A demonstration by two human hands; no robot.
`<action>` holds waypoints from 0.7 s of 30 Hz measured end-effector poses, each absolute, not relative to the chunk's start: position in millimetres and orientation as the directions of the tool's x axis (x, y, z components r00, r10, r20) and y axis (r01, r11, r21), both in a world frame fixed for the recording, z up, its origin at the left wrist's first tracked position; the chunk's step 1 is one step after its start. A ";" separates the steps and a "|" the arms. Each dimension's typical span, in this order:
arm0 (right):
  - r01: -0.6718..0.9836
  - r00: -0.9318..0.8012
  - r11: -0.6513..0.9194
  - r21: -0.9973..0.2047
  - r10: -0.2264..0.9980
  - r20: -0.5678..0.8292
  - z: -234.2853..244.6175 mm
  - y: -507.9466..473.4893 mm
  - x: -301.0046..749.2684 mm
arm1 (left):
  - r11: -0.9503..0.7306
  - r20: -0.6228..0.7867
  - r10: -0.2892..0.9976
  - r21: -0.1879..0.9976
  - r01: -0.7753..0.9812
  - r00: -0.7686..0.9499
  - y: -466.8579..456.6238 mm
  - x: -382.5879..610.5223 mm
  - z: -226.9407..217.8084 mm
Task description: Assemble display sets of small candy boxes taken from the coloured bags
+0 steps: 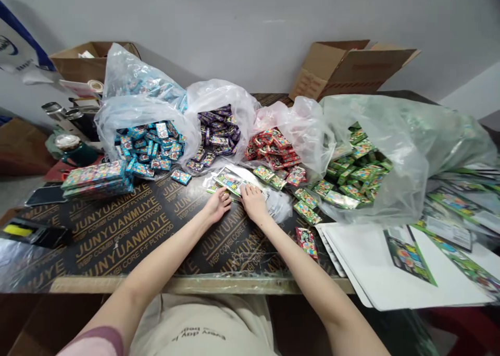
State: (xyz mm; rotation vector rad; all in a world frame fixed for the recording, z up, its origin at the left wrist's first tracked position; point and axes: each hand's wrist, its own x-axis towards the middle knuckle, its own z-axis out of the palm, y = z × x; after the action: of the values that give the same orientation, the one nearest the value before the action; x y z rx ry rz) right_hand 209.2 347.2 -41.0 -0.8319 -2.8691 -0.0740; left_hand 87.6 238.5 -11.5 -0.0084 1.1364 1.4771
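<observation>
In front of me lies a flat printed packet (228,180) with green, white and black graphics, on a crumpled clear plastic bag (279,204). My left hand (219,205) is at its near left edge, with the fingers curled and the fingertips partly hidden. Fingers of my right hand (254,202) are bent over its right part and press on it. Small green boxes (264,174) lie just beyond and right of my right hand. A single blue box (180,176) lies to the left of the packet.
Plastic bags spill small blue boxes (150,147), purple boxes (219,129), red boxes (273,147) and green boxes (365,171). Stacked printed packs (96,179) and a phone (46,195) lie left. White cards (359,262) overhang the table's right front edge. A carton (347,69) stands behind.
</observation>
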 end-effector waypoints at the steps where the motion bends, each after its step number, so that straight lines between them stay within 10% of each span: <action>1: 0.527 -0.839 0.850 0.007 0.519 0.160 -39.5 343.6 212.3 | 0.207 -0.590 0.757 0.623 -0.754 -0.279 230.4 87.4 -11.0; 17: 0.728 -0.593 0.672 -0.138 0.718 0.365 -9.6 268.8 219.4 | 0.109 -0.352 0.840 0.855 -0.506 -0.413 97.9 94.6 -11.3; 21: 0.461 -0.683 0.805 -0.373 0.591 0.430 10.6 187.7 208.6 | -0.162 -0.198 0.779 0.853 -0.497 -0.595 94.1 99.2 -12.3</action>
State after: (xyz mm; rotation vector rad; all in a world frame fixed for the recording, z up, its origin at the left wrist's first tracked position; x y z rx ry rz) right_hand 208.6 187.7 10.6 -0.7775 -2.4470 0.3178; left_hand 99.2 94.1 -12.3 0.3624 1.2180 1.8700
